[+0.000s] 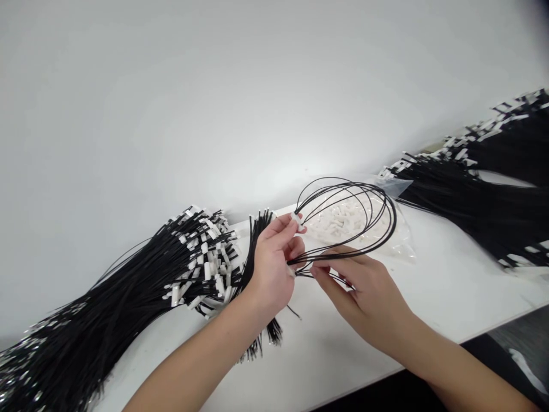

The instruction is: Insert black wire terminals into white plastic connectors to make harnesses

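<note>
A looped black wire harness hangs between my two hands above the table. My left hand is closed on it, pinching a small white connector between thumb and fingertip while its lower fingers wrap the wires. Another white piece shows at the palm of that hand. My right hand pinches thin black wires just right of the left hand, thumb and index finger together. The wire ends in the right hand are partly hidden by its fingers.
A large bundle of black wires with white connectors lies left. A smaller black wire bundle sits behind my left hand. A clear bag of white connectors lies behind the loop. More wire bundles lie right, on the white table.
</note>
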Available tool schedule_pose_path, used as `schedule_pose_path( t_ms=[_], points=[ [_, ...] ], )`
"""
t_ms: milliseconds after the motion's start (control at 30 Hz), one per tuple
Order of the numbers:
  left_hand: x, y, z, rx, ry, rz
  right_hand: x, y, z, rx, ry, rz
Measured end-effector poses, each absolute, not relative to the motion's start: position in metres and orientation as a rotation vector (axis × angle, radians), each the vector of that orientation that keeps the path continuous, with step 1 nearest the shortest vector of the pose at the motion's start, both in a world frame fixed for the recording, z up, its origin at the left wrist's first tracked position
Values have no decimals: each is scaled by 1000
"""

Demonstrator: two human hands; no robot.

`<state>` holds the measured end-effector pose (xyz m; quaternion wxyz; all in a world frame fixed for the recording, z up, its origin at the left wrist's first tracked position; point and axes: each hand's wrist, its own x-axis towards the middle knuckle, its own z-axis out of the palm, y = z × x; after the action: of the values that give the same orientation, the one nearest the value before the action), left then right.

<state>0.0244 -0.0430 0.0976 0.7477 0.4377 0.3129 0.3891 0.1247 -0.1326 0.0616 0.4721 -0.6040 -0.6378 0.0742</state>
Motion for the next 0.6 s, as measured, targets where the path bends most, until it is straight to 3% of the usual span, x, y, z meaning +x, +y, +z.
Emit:
schedule_pose_path(
  t_ms=[133, 233, 433, 600],
  points=[
    [25, -42, 96, 958, 687, 860, 125, -132, 62, -1561, -1549, 277],
    [24, -38, 96, 974, 678, 870, 128, -133, 66, -1577, -1550, 577],
    [20, -24, 95, 995, 695, 933, 150, -142, 79, -1327, -1475, 1180],
    [19, -17, 93, 1006, 716, 940, 172, -148, 84, -953, -1244, 1304]
  ],
)
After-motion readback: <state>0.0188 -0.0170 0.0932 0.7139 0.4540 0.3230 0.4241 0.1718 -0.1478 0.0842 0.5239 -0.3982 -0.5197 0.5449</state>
